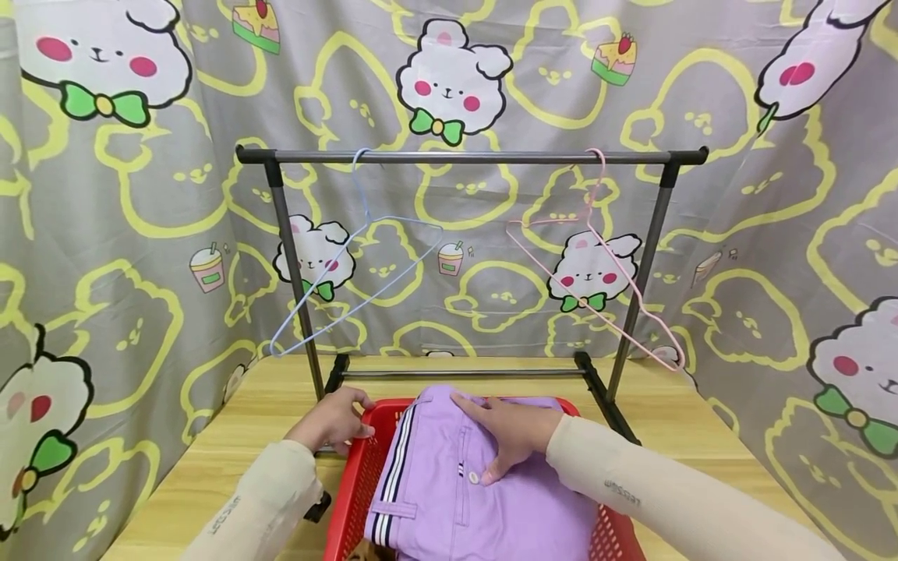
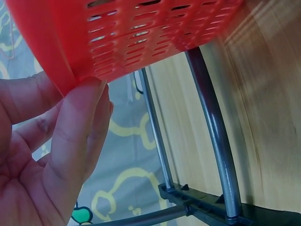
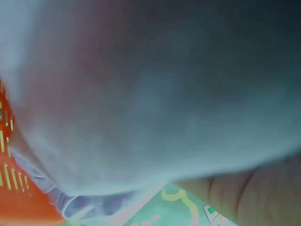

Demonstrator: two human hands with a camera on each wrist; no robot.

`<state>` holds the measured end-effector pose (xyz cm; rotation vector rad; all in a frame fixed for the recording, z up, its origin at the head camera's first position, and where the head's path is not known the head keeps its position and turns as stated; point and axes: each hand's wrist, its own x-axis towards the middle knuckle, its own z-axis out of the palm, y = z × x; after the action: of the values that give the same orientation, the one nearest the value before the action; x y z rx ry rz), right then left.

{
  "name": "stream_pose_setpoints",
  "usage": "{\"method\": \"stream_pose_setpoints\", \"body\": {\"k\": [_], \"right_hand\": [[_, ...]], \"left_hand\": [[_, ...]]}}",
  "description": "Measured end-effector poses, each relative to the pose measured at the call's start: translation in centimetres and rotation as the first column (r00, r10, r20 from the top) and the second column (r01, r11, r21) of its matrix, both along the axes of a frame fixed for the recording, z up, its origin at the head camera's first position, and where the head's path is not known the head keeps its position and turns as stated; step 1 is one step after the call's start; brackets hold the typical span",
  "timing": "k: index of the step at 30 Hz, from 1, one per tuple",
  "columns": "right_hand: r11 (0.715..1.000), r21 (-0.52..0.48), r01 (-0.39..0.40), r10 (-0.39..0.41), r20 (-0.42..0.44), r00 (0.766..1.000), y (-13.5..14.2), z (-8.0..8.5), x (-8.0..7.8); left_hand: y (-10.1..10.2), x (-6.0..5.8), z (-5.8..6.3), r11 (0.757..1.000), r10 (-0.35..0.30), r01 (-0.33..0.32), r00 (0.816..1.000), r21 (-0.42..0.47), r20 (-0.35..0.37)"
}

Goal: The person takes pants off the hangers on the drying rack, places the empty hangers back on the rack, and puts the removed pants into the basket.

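Note:
My left hand [image 1: 333, 421] grips the upper left rim of a red plastic basket [image 1: 348, 475], thumb and fingers pinching the edge. In the left wrist view the basket's slotted wall [image 2: 136, 40] rises above those fingers [image 2: 77, 117]. Folded lilac trousers [image 1: 428, 483] with a striped side band and a white button lie in the basket, bulging above its rim. On top of them rests my right hand [image 1: 515, 432], thumb by the button and index finger stretched toward the waist edge. Blurred cloth [image 3: 141, 117] fills most of the right wrist view, hiding the right fingertips.
Behind the basket a dark metal clothes rack [image 1: 477, 157] stands on the wooden table [image 1: 231, 444]. A blue hanger [image 1: 365, 222] and a pink hanger [image 1: 592, 226] hang bare from its bar. A patterned curtain [image 1: 533, 86] surrounds the table. Something brown [image 1: 368, 552] shows under the trousers.

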<state>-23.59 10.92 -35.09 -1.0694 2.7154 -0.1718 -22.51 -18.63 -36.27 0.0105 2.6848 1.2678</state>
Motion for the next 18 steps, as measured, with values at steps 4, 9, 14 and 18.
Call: {"method": "stream_pose_setpoints", "body": {"k": [4,9,14,18], "right_hand": [[0.999,0.042,-0.027,0.026,0.027,0.999,-0.4,0.1,-0.3],[0.997,0.081,0.009,-0.013,0.051,0.999,-0.9,-0.1,-0.4],[0.99,0.141,0.023,-0.027,0.027,0.999,-1.6,-0.3,-0.5],[0.979,0.199,0.043,-0.047,0.013,0.999,-2.1,-0.5,-0.4]], "left_hand": [[0.0,-0.1,0.0,1.0,-0.007,0.007,1.0,-0.003,0.004],[-0.1,0.0,-0.1,1.0,-0.014,0.014,1.0,-0.009,0.002],[-0.1,0.0,-0.1,1.0,-0.002,0.002,1.0,-0.005,0.013],[-0.1,0.0,-0.1,1.0,0.002,-0.002,1.0,0.004,0.019]]}}
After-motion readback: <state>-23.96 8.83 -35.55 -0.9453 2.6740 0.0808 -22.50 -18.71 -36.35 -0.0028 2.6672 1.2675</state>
